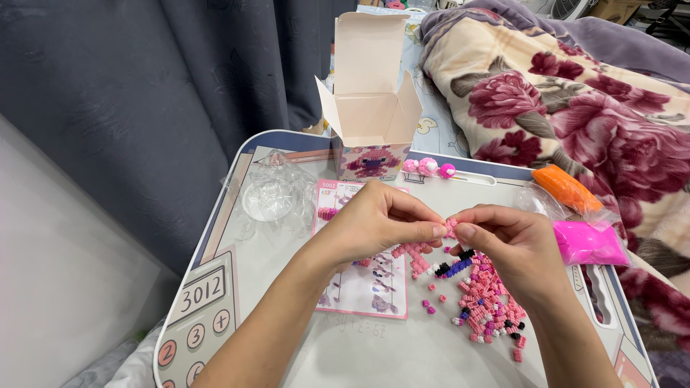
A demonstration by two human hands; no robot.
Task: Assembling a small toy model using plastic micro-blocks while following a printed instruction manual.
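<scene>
two hands pinch a small pink brick piece over the bench

both hands meet above the middle of the bench (302, 359), a little toward its far edge. the left hand (374, 226) and the right hand (510, 241) have their fingertips together on one small pink piece (451, 227), so the grip of each hand is clamped on it from opposite sides. the piece is held up in the air, not resting on anything, probably because such tiny bricks are easier to press together when both hands support them. how many bricks are in it i cannot tell, it is too small.

just under the hands lies a partly built pink part (411, 251), and beside it a row of black and purple bricks (454, 269). the loose pile (489, 302) of pink bricks is spread under the right wrist toward the near right side, close enough to pick from. the instruction sheet (374, 284) lies flat under the left hand, half covered by it.

at the far edge stands an open box (370, 108) with its flaps up, and three small pink round parts (428, 167) just beside it. crumpled clear plastic (269, 194) lies at the far left corner. an orange bag (566, 188) and a pink bag (589, 243) lie at the right edge. a flowered blanket (575, 93) lies beyond the right side. nothing stands between the hands and the pile.
</scene>
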